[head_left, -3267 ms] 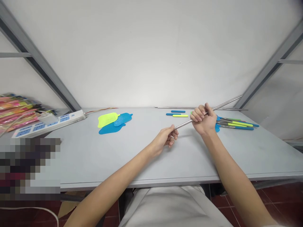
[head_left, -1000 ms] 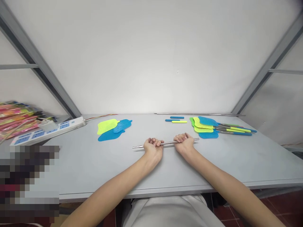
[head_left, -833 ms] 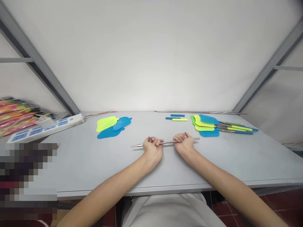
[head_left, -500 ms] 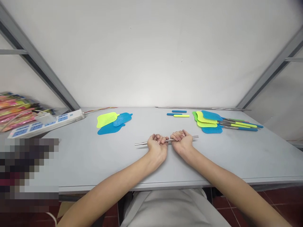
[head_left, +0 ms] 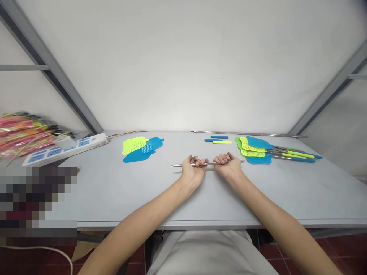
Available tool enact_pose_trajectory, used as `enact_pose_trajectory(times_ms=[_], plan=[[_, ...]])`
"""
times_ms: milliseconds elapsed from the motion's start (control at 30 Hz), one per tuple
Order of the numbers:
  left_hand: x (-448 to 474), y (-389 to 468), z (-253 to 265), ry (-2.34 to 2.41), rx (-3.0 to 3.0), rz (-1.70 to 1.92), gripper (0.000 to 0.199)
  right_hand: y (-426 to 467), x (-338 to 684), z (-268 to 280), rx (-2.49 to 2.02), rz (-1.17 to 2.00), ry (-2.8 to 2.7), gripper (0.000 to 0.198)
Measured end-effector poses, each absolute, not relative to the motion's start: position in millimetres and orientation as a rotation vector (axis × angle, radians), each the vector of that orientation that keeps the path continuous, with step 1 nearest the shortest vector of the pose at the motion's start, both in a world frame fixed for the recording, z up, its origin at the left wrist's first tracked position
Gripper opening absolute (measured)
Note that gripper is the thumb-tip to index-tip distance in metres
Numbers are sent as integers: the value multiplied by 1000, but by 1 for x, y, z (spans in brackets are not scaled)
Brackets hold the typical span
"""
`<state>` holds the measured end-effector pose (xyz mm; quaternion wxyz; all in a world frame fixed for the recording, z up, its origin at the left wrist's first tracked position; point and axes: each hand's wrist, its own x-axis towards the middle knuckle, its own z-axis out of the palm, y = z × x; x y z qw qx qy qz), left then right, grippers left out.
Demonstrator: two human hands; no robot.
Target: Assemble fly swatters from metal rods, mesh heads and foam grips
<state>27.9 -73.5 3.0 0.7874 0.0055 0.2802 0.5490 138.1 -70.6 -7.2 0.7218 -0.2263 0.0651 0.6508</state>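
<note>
Closest to me on the feed is the pale cloth (head_left: 209, 254) over the person's lap, and past it the front edge of the grey table (head_left: 206, 202). Beyond that edge I have both hands over the tabletop, palms turned up, on one metal rod (head_left: 211, 164). The left hand (head_left: 194, 170) has its fingers curled round it, a little loosely by my reading, with a narrower tip of the rod jutting out to the left. The right hand (head_left: 228, 165) is bent more tightly round it, a short stub showing past the right side. Between the two I see a small bare stretch of rod. It runs nearly level, rising slightly to the right; I can't tell whether it touches the table

Farther off to the left, a yellow swatter head (head_left: 134, 145) overlaps two blue ones, apart from the hands. To the right I see a stack of swatters (head_left: 255, 149) with their heads toward the hands. Behind the hands lie three loose handles (head_left: 222, 142), two blue and one yellow, and farthest back, long metal rods (head_left: 249, 133) along the wall (head_left: 183, 84)
</note>
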Motion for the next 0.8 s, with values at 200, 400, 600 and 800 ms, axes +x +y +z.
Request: enact_pose_trajectory(times_ms=[200, 400, 600, 800], plan=[[30, -74, 6, 611, 17, 1153, 30, -65, 147, -4, -540, 1434, 191, 29], [32, -76, 6, 601, 55, 1121, 31, -60, 157, -3, -587, 1436, 231, 28], [33, -75, 3, 586, 61, 1061, 31, -58, 165, -1, -617, 1411, 250, 27], [31, -74, 0, 612, 159, 948, 30, -56, 170, -3, -622, 1355, 251, 25]])
